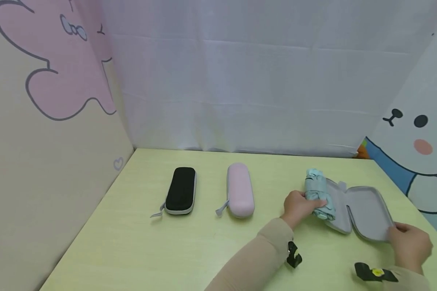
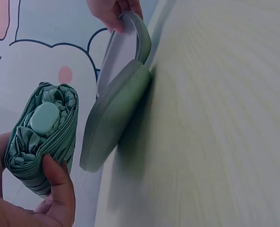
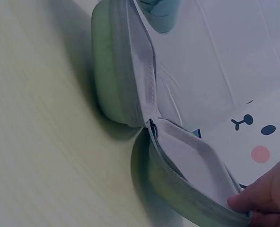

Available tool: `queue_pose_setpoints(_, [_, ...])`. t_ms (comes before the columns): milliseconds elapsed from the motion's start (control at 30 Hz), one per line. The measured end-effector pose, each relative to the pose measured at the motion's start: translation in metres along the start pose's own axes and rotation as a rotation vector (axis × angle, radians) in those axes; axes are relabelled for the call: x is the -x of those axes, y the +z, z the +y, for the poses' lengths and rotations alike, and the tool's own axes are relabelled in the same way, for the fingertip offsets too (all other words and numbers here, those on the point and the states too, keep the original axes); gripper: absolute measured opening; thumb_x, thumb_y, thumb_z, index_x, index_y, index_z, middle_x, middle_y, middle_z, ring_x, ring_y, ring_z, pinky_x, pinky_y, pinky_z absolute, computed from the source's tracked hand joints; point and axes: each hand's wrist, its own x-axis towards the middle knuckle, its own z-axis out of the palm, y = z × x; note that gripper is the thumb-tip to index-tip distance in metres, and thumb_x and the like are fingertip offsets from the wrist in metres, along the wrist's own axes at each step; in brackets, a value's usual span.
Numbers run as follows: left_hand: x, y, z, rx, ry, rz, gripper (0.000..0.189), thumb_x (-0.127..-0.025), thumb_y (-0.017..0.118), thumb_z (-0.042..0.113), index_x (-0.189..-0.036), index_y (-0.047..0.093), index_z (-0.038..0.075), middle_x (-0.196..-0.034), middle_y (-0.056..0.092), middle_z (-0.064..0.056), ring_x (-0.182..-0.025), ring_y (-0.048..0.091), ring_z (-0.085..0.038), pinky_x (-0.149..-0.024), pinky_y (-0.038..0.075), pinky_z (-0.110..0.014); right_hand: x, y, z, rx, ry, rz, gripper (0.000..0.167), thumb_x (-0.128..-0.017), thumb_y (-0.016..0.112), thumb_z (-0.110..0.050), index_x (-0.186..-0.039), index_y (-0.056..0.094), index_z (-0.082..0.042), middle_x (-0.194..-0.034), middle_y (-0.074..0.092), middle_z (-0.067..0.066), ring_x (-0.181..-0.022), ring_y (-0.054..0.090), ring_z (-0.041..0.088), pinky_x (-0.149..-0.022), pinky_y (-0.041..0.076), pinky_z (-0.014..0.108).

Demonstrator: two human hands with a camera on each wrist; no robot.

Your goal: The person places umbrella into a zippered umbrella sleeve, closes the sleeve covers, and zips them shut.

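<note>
A compact folding umbrella (image 1: 316,190), pale teal with pleated fabric and a strap round it, is gripped by my left hand (image 1: 299,208) just above the left half of an unzipped case (image 1: 369,212). Its oval end cap faces the left wrist camera. The case lies spread in two halves, grey inside and green outside in the right wrist view. My right hand (image 1: 410,244) pinches the rim of the right half between thumb and fingers. In the left wrist view a gap shows between the umbrella (image 2: 44,132) and the case (image 2: 114,113).
A black zip case (image 1: 181,190) and a pink zip case (image 1: 240,190) lie closed on the yellow wood-grain table (image 1: 131,242), left of my hands. A white curtain (image 1: 247,81) hangs behind the table. Cartoon-printed walls stand at both sides.
</note>
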Motion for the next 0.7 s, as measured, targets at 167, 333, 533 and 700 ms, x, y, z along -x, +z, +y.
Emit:
queue_pose_setpoints(167, [0.004, 0.002, 0.007, -0.033, 0.035, 0.000, 0.040, -0.061, 0.087, 0.035, -0.081, 0.065, 0.009, -0.067, 0.054, 0.008, -0.063, 0.047, -0.009, -0.059, 0.042, -0.026, 0.016, 0.001, -0.011, -0.033, -0.015, -0.059, 0.042, -0.081, 0.046, -0.004, -0.118, 0.051, 0.016, -0.102, 0.055, 0.034, -0.103, 0.044, 0.046, -0.075, 0.040, 0.050])
queue_pose_setpoints(333, [0.008, 0.006, 0.008, -0.125, 0.108, 0.002, 0.039, -0.061, 0.087, 0.037, -0.081, 0.065, 0.011, -0.066, 0.052, 0.009, -0.062, 0.047, -0.006, -0.056, 0.042, -0.024, 0.026, 0.004, -0.017, -0.027, -0.057, -0.072, 0.043, -0.079, 0.048, -0.005, -0.117, 0.053, 0.015, -0.101, 0.057, 0.033, -0.101, 0.046, 0.045, -0.070, 0.041, 0.046])
queue_pose_setpoints(533, [0.007, 0.008, 0.003, -0.263, 0.195, 0.030, 0.042, -0.062, 0.086, 0.038, -0.071, 0.055, 0.012, -0.061, 0.046, 0.006, -0.055, 0.042, -0.007, -0.049, 0.037, -0.023, 0.030, 0.004, -0.018, 0.004, -0.151, -0.076, 0.039, -0.082, 0.054, -0.010, -0.110, 0.056, 0.016, -0.090, 0.061, 0.030, -0.091, 0.051, 0.044, -0.060, 0.040, 0.037])
queue_pose_setpoints(700, [0.002, 0.009, -0.005, -0.386, 0.247, 0.049, 0.049, -0.064, 0.086, 0.036, -0.058, 0.043, 0.012, -0.052, 0.038, 0.005, -0.048, 0.034, -0.007, -0.043, 0.033, -0.021, 0.024, 0.006, -0.015, 0.033, -0.176, -0.110, 0.041, -0.084, 0.059, -0.017, -0.110, 0.058, 0.013, -0.095, 0.062, 0.028, -0.091, 0.053, 0.042, -0.063, 0.044, 0.040])
